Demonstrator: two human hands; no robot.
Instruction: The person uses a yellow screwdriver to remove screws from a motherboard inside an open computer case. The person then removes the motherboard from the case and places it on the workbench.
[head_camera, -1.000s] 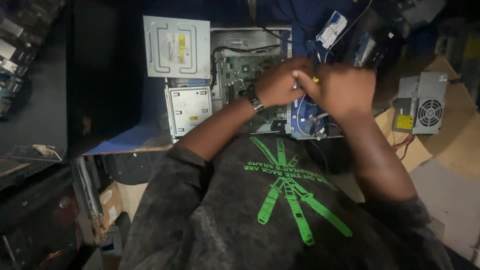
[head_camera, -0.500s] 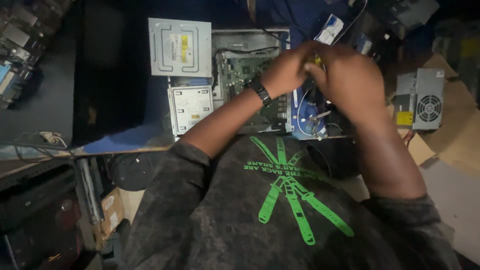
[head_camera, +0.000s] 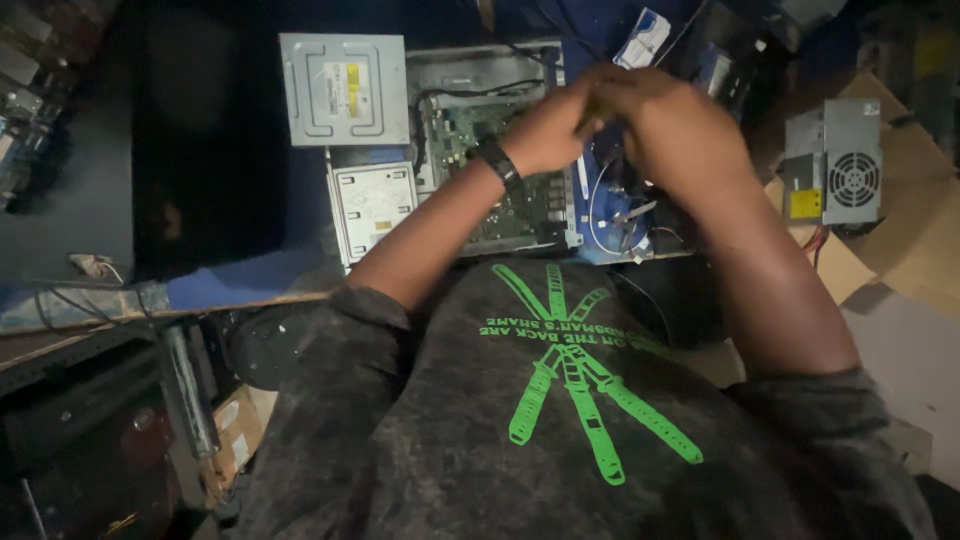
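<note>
My left hand (head_camera: 545, 130), with a dark watch on its wrist, and my right hand (head_camera: 672, 135) meet fingertip to fingertip above an open computer case (head_camera: 480, 65). Both have their fingers curled in on a small yellowish object (head_camera: 592, 103), mostly hidden between them. Below the hands lie the green motherboard (head_camera: 520, 205) and some loose white cables (head_camera: 620, 212). My forearms cover the case's right side.
A grey optical drive (head_camera: 345, 90) lies left of the case, with a second drive (head_camera: 375, 205) below it. A grey power supply with a fan (head_camera: 835, 175) sits on cardboard (head_camera: 900, 260) at the right. Dark shelving and clutter fill the left side.
Both hands have drifted slightly up and stayed pressed together. The yellowish thing between the fingers shows less than before.
</note>
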